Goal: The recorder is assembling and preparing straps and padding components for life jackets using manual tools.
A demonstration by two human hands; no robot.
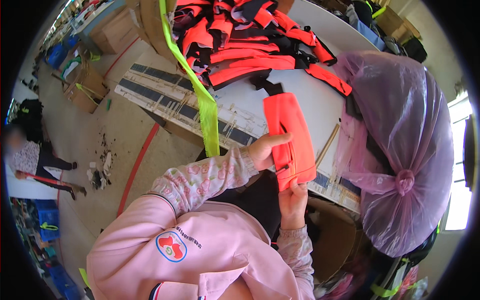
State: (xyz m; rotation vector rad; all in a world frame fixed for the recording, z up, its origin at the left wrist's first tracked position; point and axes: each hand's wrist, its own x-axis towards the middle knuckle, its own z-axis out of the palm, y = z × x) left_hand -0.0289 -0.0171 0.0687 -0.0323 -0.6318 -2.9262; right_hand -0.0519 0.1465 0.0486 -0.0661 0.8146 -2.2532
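Observation:
A bright orange zippered pouch with a black strap at its far end hangs over the near edge of the table, tilted slightly. My left hand grips its left side, thumb across the face by the dark zipper and fingers hidden behind. At the pouch's near end, my right hand pinches the bottom edge. Beyond lies a heap of similar orange and black pouches, some overlapping. The held pouch's strap runs toward that heap; where it ends I cannot tell.
A knotted purple plastic bag bulges at the right of the white table. A thin wooden stick lies nearby. One neon yellow strip hangs at the left. Below the table sits an open cardboard box. A person stands far left.

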